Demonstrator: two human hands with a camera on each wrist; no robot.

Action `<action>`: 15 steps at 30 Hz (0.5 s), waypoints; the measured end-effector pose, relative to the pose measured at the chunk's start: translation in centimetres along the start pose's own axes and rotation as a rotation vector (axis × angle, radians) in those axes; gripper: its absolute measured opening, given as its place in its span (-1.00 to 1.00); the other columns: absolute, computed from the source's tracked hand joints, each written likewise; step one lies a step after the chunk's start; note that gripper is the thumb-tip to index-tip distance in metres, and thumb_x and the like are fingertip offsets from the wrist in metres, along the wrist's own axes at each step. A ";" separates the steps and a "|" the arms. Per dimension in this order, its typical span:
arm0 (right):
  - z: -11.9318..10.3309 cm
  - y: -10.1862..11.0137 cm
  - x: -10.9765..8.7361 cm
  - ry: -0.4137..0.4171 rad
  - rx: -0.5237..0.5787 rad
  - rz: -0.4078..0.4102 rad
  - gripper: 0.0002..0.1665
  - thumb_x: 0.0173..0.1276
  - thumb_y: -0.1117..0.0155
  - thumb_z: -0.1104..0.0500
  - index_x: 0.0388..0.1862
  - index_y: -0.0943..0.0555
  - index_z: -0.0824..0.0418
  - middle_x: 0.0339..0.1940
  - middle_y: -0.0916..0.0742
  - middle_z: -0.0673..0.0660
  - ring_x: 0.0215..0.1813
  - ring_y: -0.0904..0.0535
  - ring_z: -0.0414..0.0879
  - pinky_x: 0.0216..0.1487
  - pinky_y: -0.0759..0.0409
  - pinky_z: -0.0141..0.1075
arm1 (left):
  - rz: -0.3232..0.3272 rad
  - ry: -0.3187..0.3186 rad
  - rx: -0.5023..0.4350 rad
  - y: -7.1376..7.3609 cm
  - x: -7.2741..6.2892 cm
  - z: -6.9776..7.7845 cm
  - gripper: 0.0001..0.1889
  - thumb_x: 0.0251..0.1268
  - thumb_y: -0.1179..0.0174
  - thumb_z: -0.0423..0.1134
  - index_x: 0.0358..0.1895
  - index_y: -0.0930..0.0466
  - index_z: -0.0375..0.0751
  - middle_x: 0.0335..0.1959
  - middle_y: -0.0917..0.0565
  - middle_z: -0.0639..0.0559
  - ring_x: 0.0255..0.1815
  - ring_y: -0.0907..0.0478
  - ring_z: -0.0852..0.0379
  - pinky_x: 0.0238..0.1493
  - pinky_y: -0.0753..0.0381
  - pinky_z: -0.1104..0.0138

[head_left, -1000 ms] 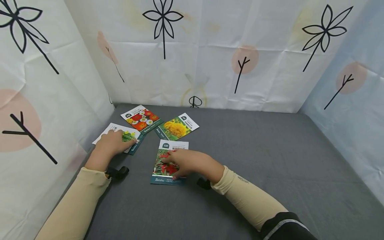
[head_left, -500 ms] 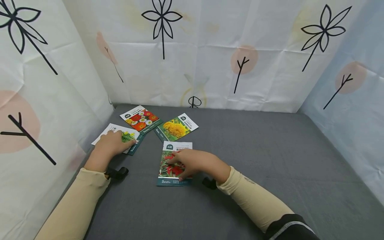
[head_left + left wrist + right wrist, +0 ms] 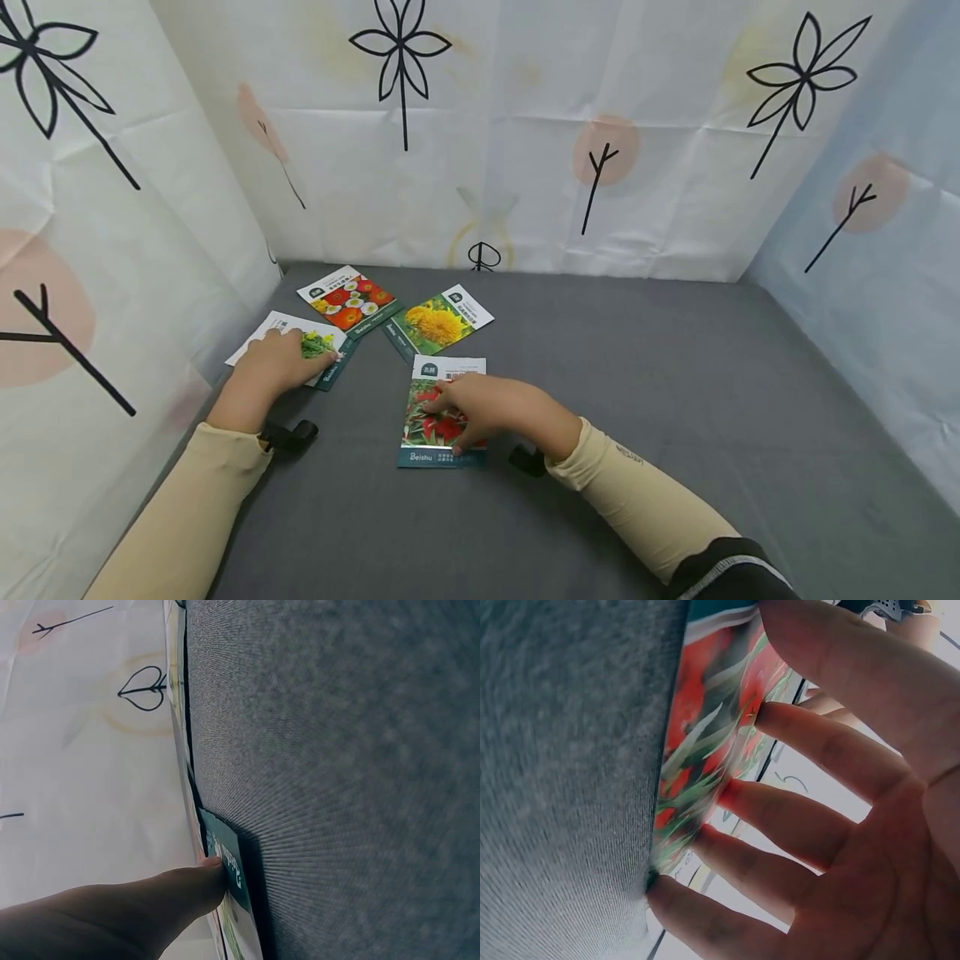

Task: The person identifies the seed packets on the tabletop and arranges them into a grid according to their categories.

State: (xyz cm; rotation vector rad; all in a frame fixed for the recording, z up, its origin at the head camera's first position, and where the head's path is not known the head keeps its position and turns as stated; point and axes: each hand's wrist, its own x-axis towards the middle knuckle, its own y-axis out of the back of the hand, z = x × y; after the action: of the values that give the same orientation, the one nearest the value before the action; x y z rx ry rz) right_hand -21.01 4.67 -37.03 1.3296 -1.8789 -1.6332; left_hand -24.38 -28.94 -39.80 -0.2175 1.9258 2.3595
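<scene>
At the table's left, my left hand (image 3: pixel 274 364) rests on a white seed packet (image 3: pixel 318 342) printed with a green plant and yellow blooms. Its thumb (image 3: pixel 202 881) touches the packet's dark green end in the left wrist view; the other fingers are mostly hidden. My right hand (image 3: pixel 480 408) lies over a seed packet (image 3: pixel 442 457) with red flowers, near the middle. In the right wrist view its spread fingertips (image 3: pixel 739 793) touch the packet's printed face. That packet lies flat on the grey cloth, top end away from me.
A seed packet (image 3: pixel 351 298) with red, orange and white flowers lies behind the left hand. Beside it is a packet (image 3: pixel 438 321) with a yellow flower. Grey cloth (image 3: pixel 675 375) covers the table, with patterned white fabric (image 3: pixel 525 192) standing around it.
My right hand has slid the red-flower packet a little to the right and slightly nearer me. The left hand stays on its packet. The view has shifted slightly.
</scene>
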 end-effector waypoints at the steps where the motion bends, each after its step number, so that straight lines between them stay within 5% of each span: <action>1: 0.1 0.0 0.0 0.001 0.000 -0.001 -0.23 0.31 -0.63 0.03 0.48 -0.60 0.08 0.25 -0.75 0.15 0.16 -0.68 -0.05 0.18 -0.65 -0.28 | -0.005 -0.001 -0.001 0.0 0.0 0.0 -0.03 0.47 -0.11 0.29 0.41 -0.30 -0.71 0.25 -0.43 -0.72 0.17 -0.44 -0.57 0.23 -0.49 -0.37; 4: 0.4 -0.2 0.0 0.009 -0.011 -0.006 -0.22 0.30 -0.64 0.01 0.48 -0.61 0.07 0.07 -0.77 0.13 -0.04 -0.65 -0.10 0.03 -0.62 -0.32 | -0.019 -0.007 0.001 0.0 0.1 0.0 -0.02 0.48 -0.11 0.29 0.41 -0.29 -0.72 0.27 -0.43 -0.72 0.19 -0.44 -0.57 0.24 -0.49 -0.38; 10: 0.8 -0.1 -0.3 0.002 -0.017 -0.002 -0.21 0.30 -0.64 0.00 0.48 -0.60 0.05 0.14 -0.75 0.11 -0.05 -0.63 -0.17 0.10 -0.63 -0.30 | 0.002 -0.008 -0.002 -0.3 0.2 0.1 -0.01 0.45 -0.12 0.31 0.42 -0.31 -0.69 0.27 -0.44 -0.70 0.17 -0.46 -0.53 0.21 -0.51 -0.37; 15: 1.1 -0.1 -0.6 -0.007 -0.015 -0.005 -0.21 0.30 -0.64 -0.01 0.49 -0.60 0.04 0.42 -0.68 0.15 0.02 -0.65 -0.16 0.15 -0.62 -0.30 | 0.003 0.006 -0.009 -0.2 0.2 -0.1 0.00 0.45 -0.12 0.32 0.42 -0.29 -0.68 0.26 -0.43 -0.71 0.13 -0.46 -0.52 0.15 -0.54 -0.36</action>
State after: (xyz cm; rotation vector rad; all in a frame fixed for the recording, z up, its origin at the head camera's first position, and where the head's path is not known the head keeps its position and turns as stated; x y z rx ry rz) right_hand -21.51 5.85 -37.23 1.3255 -1.8646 -1.6530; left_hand -24.51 -29.01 -40.02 -0.2222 1.9201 2.3725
